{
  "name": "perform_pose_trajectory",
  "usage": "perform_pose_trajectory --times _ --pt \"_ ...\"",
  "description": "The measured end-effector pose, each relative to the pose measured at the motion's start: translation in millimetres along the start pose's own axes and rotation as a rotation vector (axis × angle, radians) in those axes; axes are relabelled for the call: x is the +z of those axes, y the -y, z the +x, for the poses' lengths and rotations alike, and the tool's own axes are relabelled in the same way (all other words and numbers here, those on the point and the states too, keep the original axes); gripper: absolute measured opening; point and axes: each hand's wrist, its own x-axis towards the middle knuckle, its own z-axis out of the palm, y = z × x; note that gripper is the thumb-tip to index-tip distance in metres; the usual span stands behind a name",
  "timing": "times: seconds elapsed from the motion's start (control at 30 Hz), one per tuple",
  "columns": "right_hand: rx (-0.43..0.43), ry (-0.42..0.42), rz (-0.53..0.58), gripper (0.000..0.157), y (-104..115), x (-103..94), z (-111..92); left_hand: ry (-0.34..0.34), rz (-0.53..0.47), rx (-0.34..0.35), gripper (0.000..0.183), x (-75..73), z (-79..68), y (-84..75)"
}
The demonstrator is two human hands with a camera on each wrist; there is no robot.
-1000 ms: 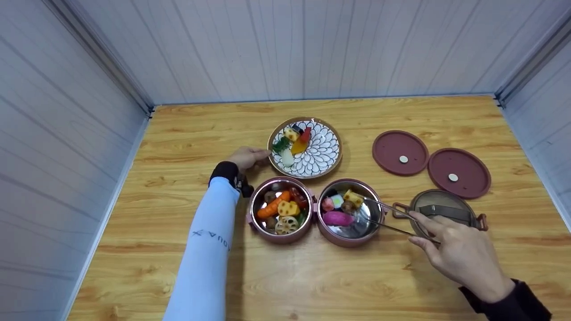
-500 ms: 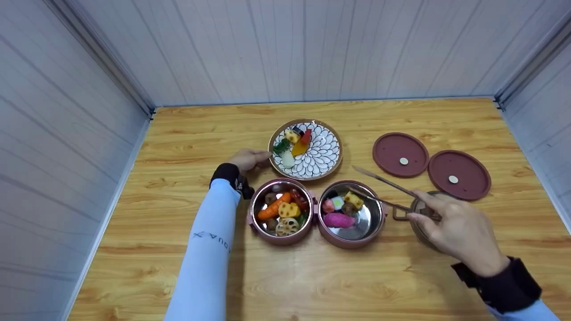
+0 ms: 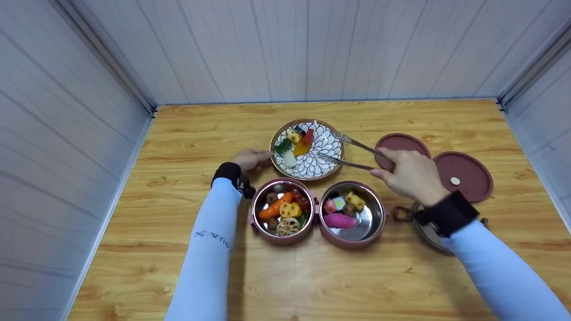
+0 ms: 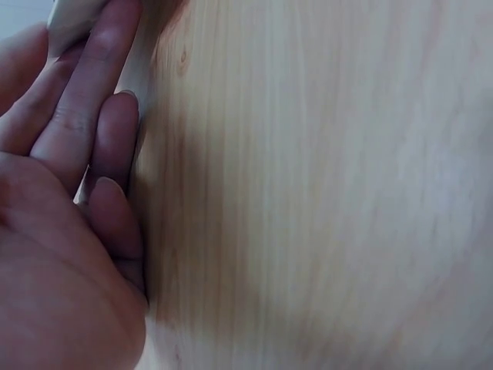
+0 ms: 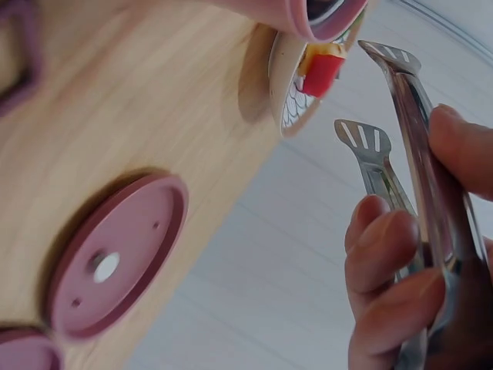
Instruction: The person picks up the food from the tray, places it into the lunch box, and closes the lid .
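Observation:
My left hand (image 3: pixel 250 159) pinches the left rim of a white petal-patterned plate (image 3: pixel 308 170) with a brown edge. Toy food lies on the plate's left half: a green leafy piece (image 3: pixel 283 146), a pale piece (image 3: pixel 289 159), a yellow-and-red piece (image 3: pixel 302 148) and a yellow holed piece (image 3: pixel 293 136). My right hand (image 3: pixel 412 174) grips metal tongs (image 3: pixel 363 146). Their slotted tips are spread apart over the plate's right half, with nothing between them, as the right wrist view also shows. The left wrist view has my left fingers (image 4: pixel 73 116) at the plate's edge, low beside the table.
Two joined pink pots stand in front of the plate. The left pot (image 3: pixel 281 240) holds a toy carrot, lotus slice and other pieces; the right pot (image 3: pixel 350 244) holds several more. Two maroon lids (image 3: pixel 468 171) lie at right. A greyish lid (image 3: pixel 430 234) is partly under my right forearm.
My right hand has lifted the tongs out of the right pot and carried them up and left over the plate, their tips spread. The left hand has stayed at the plate's rim.

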Motion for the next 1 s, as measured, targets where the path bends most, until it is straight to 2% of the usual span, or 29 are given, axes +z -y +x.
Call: perform_pose_trajectory --times 0.17,0.37,0.47,0.67,1.0 --pt "0.058 0.1 0.018 0.071 9 7.3 37 0.01 0.041 0.014 0.045 0.3 -0.4 1.5" --pt "0.092 0.169 0.029 0.071 15 19.5 61 0.009 0.024 0.016 0.045 2.7 -1.0 1.5" --pt "0.097 0.176 0.032 0.068 17 24.6 67 0.015 0.0 0.015 0.045 3.6 -1.8 0.3" --pt "0.102 0.171 0.016 0.063 21 31.0 74 0.016 0.06 0.023 0.047 2.9 -4.3 -2.1" --pt "0.093 0.175 -0.011 0.061 20 24.8 72 -0.007 0.035 0.021 0.046 0.1 -4.4 -1.1"
